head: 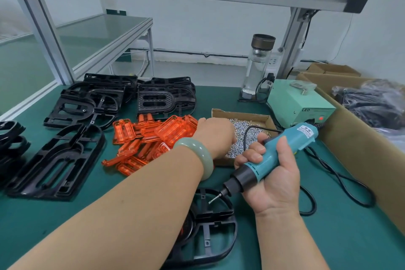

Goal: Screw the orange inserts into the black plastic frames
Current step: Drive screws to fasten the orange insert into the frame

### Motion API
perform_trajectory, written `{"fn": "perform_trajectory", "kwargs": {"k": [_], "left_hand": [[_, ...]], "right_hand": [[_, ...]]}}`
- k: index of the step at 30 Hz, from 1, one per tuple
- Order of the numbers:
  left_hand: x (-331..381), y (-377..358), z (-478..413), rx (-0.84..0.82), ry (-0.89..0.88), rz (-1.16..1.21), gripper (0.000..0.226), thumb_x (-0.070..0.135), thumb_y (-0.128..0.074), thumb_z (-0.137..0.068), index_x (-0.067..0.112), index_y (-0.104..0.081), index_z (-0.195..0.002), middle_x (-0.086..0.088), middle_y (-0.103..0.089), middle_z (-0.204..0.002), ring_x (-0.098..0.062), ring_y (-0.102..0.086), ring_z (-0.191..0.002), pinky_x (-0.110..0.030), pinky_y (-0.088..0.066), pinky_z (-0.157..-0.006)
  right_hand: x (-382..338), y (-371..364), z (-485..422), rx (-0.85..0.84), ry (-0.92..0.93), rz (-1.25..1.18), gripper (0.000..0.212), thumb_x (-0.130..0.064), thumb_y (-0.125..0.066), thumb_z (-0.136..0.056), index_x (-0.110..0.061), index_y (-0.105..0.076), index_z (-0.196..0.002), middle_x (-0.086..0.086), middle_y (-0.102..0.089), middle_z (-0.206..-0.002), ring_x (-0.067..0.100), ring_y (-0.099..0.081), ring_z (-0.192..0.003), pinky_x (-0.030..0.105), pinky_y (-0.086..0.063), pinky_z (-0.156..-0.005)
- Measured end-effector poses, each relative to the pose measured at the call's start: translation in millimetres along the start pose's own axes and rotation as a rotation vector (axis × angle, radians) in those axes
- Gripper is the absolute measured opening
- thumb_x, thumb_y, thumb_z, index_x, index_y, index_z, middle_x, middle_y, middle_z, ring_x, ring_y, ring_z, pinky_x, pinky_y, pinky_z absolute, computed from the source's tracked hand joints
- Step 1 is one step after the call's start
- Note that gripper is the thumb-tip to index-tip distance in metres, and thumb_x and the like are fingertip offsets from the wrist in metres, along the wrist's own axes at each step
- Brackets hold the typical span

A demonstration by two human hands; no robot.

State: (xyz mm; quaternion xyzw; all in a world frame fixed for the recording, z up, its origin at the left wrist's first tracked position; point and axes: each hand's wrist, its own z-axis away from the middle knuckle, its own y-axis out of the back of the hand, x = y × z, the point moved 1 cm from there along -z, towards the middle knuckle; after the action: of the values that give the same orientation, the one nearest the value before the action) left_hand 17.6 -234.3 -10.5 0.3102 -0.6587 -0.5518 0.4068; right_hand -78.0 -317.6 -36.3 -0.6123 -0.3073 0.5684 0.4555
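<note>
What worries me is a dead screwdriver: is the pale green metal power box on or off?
On, apparently: the pale green metal power box shows a small red lamp glowing on its front.

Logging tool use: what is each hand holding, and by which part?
The right hand grips the electric screwdriver around the middle of its body. The left hand is over the screw box, fingers hidden, so its hold cannot be told.

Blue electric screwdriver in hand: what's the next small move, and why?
Probably pinch one screw from the cardboard tray of silver screws: the left hand reaches into it, while the right hand holds the blue electric screwdriver above a black plastic frame, its bit looking bare.
</note>
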Motion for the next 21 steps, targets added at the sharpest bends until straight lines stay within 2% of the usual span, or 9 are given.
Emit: {"fn": "perform_trajectory", "kwargs": {"k": [3,6,10,14,17,19,21], "left_hand": [[-4,4,2,0.092,0.059,0.262,0.018,0.015,-0.059,-0.089,0.026,-0.071,-0.096,0.004,-0.068,-0.106,-0.017,-0.060,-0.102,-0.025,-0.042,-0.093],[-4,8,2,0.148,0.083,0.426,0.016,0.014,-0.061,-0.088,0.023,-0.071,-0.097,0.005,-0.068,-0.094,-0.010,-0.060,-0.086,-0.015,-0.039,-0.078],[-4,9,2,0.159,0.097,0.485,0.020,0.015,-0.063,-0.087,0.024,-0.070,-0.103,0.005,-0.063,-0.084,-0.010,-0.059,-0.074,-0.017,-0.043,-0.074],[-7,9,3,0.182,0.140,0.540,0.015,0.017,-0.064,-0.086,0.023,-0.069,-0.100,0.008,-0.062,-0.079,-0.010,-0.062,-0.072,-0.019,-0.048,-0.074],[-9,11,7,0.200,0.185,0.687,0.012,0.015,-0.058,-0.090,0.025,-0.064,-0.086,0.009,-0.062,-0.066,-0.006,-0.063,-0.058,-0.014,-0.050,-0.056],[-9,11,8,0.210,0.260,0.875,0.016,0.012,-0.054,-0.092,0.022,-0.061,-0.082,0.000,-0.064,-0.066,-0.010,-0.065,-0.059,-0.023,-0.056,-0.060],[-9,13,11,0.231,0.363,1.108,0.013,0.013,-0.054,-0.093,0.015,-0.062,-0.082,-0.005,-0.062,-0.062,-0.009,-0.059,-0.049,-0.025,-0.056,-0.054]], "right_hand": [[0,1,0,0.007,0.005,0.004,0.027,-0.040,-0.056,-0.080,-0.016,-0.053,-0.092,-0.006,-0.044,-0.062,0.006,-0.043,-0.045,0.021,-0.044,-0.050],[1,1,0,0.011,0.003,0.004,0.027,-0.040,-0.056,-0.081,-0.016,-0.053,-0.092,-0.006,-0.044,-0.062,0.006,-0.043,-0.046,0.022,-0.044,-0.051],[1,1,0,0.017,0.003,0.003,0.028,-0.041,-0.057,-0.081,-0.015,-0.054,-0.092,-0.006,-0.044,-0.062,0.006,-0.044,-0.045,0.022,-0.044,-0.051],[0,2,0,0.019,-0.002,-0.006,0.027,-0.040,-0.057,-0.080,-0.016,-0.054,-0.092,-0.005,-0.044,-0.062,0.006,-0.044,-0.045,0.021,-0.044,-0.050],[0,2,0,0.023,-0.003,-0.007,0.027,-0.040,-0.058,-0.080,-0.016,-0.054,-0.092,-0.005,-0.045,-0.062,0.007,-0.044,-0.045,0.021,-0.045,-0.050],[1,2,-1,0.025,-0.001,-0.004,0.027,-0.040,-0.058,-0.080,-0.016,-0.054,-0.092,-0.005,-0.045,-0.062,0.007,-0.044,-0.045,0.021,-0.044,-0.050],[1,2,-1,0.026,0.003,0.000,0.027,-0.040,-0.058,-0.080,-0.015,-0.055,-0.091,-0.005,-0.045,-0.062,0.006,-0.044,-0.045,0.021,-0.044,-0.050]]}}
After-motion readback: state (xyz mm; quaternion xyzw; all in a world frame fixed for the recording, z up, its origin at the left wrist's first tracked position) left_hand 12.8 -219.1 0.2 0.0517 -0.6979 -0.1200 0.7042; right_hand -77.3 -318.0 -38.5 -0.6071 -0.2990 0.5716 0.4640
